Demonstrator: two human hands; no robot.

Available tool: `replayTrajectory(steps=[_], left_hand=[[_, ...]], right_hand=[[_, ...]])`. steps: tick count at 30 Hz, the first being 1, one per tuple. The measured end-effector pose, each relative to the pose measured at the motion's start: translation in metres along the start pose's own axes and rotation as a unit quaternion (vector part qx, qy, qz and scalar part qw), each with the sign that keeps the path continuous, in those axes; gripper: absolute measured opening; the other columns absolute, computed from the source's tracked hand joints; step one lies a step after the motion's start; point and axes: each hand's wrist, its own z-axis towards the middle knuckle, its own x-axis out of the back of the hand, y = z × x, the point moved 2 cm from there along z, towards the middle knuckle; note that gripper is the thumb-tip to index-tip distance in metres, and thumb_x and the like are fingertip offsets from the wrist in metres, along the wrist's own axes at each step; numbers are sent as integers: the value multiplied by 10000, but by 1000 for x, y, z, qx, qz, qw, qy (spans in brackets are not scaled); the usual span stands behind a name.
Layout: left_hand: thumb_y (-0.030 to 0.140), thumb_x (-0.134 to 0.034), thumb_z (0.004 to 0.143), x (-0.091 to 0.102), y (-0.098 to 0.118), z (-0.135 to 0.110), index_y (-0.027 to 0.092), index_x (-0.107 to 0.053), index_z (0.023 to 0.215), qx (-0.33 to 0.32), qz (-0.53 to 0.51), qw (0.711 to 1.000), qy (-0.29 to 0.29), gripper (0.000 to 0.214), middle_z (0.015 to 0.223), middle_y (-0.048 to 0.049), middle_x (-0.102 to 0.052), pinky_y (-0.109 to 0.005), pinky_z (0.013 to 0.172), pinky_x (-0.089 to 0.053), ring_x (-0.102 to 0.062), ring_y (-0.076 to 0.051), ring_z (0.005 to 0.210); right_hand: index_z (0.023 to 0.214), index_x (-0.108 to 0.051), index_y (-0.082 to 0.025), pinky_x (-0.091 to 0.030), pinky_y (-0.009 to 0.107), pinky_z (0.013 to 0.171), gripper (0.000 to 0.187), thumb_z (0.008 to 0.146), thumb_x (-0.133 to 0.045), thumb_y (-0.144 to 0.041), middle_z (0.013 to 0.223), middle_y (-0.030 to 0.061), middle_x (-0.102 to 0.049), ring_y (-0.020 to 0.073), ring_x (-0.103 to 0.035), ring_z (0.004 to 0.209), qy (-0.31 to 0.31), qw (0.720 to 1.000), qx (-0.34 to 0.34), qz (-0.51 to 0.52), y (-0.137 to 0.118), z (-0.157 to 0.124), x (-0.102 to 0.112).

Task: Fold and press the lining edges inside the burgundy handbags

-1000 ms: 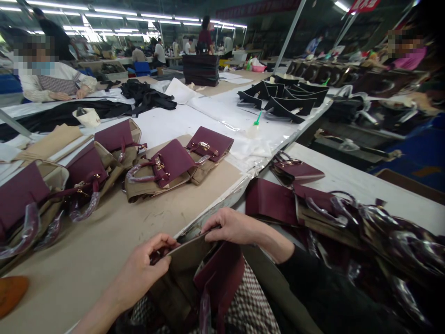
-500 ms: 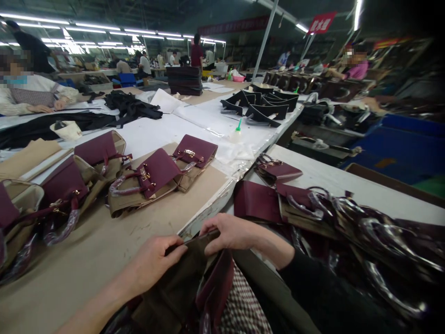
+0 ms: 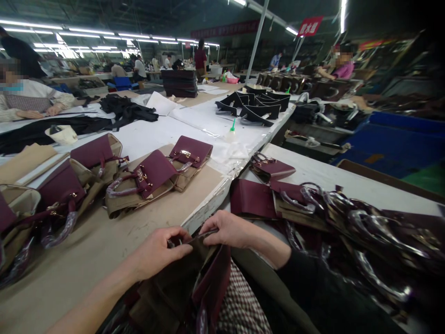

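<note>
A maroon handbag (image 3: 217,278) with a brown lining rests at the bottom centre, above a checked cloth. My left hand (image 3: 165,250) pinches the edge of its lining between thumb and fingers. Close beside it, my right hand (image 3: 224,229) grips the same edge, thumb on the near side and fingers over the far side. A wrapped handle hangs at the lower part of the bag. The bag's lower end runs out of view, and the fingertips are partly hidden behind the edge.
Several maroon handbags (image 3: 153,174) lie on the brown-papered table (image 3: 139,236) to the left. A heap of more bags (image 3: 306,199) covers the right-hand table. Farther back are a glue bottle (image 3: 232,132), black bag pieces (image 3: 260,106), black straps (image 3: 128,109) and co-workers.
Both hands stay on the bag's edge. My left hand has shifted slightly up and right, its fingers more curled. The whole view has turned a little to the right.
</note>
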Motion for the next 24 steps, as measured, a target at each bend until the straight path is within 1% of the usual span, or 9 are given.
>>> replayTrajectory(steps=[2, 5, 9, 12, 16, 19, 22, 24], left_hand=[[468, -647, 849, -1, 9, 8, 198, -695, 1006, -12, -7, 1000, -5, 316, 870, 15, -664, -242, 676, -410, -564, -171, 779], [448, -670, 829, -5, 17, 21, 178, -669, 918, -26, 0, 1000, 9, 285, 805, 24, -621, -247, 678, -394, -524, -160, 752], [408, -700, 793, -12, 15, 32, 167, -615, 875, -24, -34, 999, 5, 268, 741, 40, -559, -240, 640, -363, -477, -144, 708], [387, -703, 777, -15, 12, 34, 164, -589, 846, -21, -62, 998, -8, 259, 720, 48, -515, -237, 622, -344, -448, -133, 683], [371, -670, 794, -16, 14, 35, 158, -584, 843, -30, -73, 997, -24, 235, 718, 48, -492, -241, 628, -342, -436, -129, 675], [344, -652, 803, -15, 17, 37, 157, -579, 854, -42, -48, 998, -20, 207, 718, 47, -496, -245, 625, -335, -430, -131, 677], [314, -646, 801, -15, 21, 37, 163, -569, 840, -63, -26, 998, -10, 174, 732, 45, -507, -244, 637, -340, -438, -135, 701], [309, -636, 805, -16, 22, 36, 165, -571, 847, -73, -13, 997, -3, 163, 754, 37, -532, -244, 652, -358, -461, -142, 724]], right_hand=[[921, -807, -178, -416, 196, 560, 257, 694, -689, -202, 693, -21, -702, 137, -589, 647, 1, 1000, 2, 6, -1, -1, -1], [899, -797, -165, -406, 195, 551, 230, 697, -695, -204, 683, -25, -686, 125, -569, 629, 1, 1000, 7, 20, 0, -3, -2], [868, -767, -153, -397, 193, 539, 208, 673, -696, -169, 663, -34, -658, 119, -558, 619, 7, 1000, 3, 30, 4, -7, 0], [894, -732, -156, -400, 193, 532, 257, 644, -685, -118, 678, -40, -657, 118, -565, 614, 19, 999, -5, 31, 6, -12, 3], [945, -644, -183, -404, 209, 556, 317, 644, -728, -132, 732, -39, -676, 134, -584, 646, 68, 998, -5, 8, 2, -25, 8], [953, -626, -211, -420, 230, 642, 293, 692, -741, -145, 787, -36, -680, 151, -607, 731, 119, 992, 30, -43, -7, -32, 7], [938, -650, -231, -425, 253, 730, 225, 750, -737, -142, 878, -24, -692, 167, -630, 830, 168, 974, 76, -132, -14, -37, 3], [929, -664, -234, -427, 261, 759, 196, 776, -739, -140, 919, -16, -696, 172, -638, 861, 191, 962, 93, -173, -15, -38, 1]])
